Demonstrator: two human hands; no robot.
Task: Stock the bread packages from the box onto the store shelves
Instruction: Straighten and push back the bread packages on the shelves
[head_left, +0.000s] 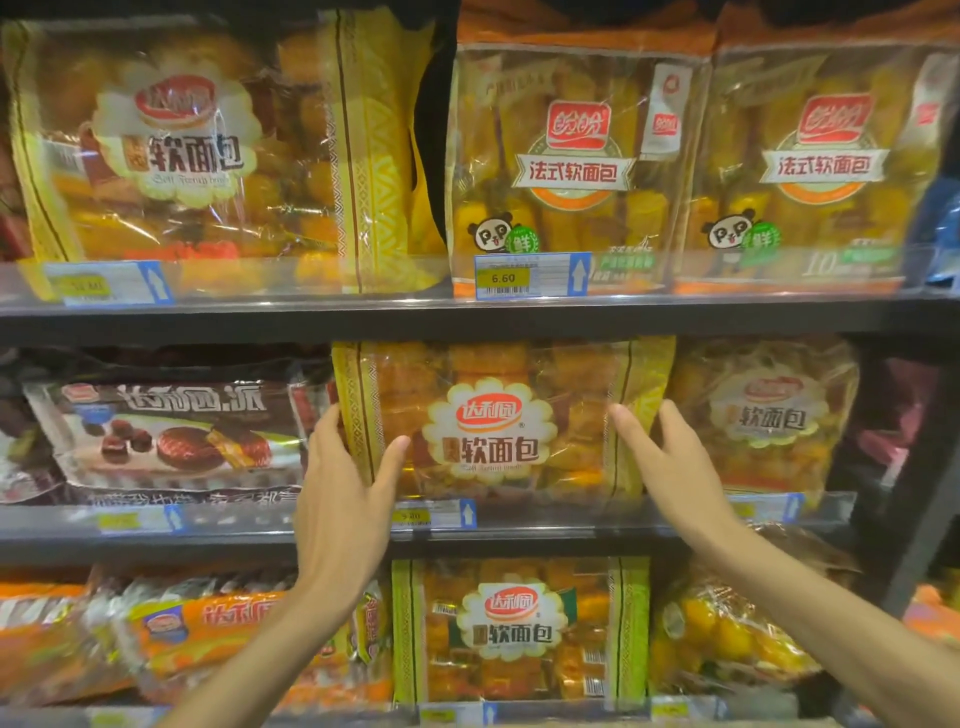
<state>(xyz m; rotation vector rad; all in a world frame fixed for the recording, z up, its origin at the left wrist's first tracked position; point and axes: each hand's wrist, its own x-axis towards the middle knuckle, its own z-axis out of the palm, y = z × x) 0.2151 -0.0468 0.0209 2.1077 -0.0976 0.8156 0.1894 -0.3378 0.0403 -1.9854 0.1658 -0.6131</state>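
Bracing a bread package (498, 421) upright at the front edge of the middle shelf (545, 535), the left hand (340, 499) grips its left side, thumb across the front; the right hand (670, 467) presses its right side with straight, released fingers.

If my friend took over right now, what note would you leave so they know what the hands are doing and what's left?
Left hand: grips the left edge of the soft bread package, thumb on the front.
Right hand: fingers straight, pressing the package's right side.
The package stands upright on the middle shelf, behind the price rail, beside a matching bag.
Done: this package looks nearly seated.
Left: let go, then fetch more; the box is out of view.
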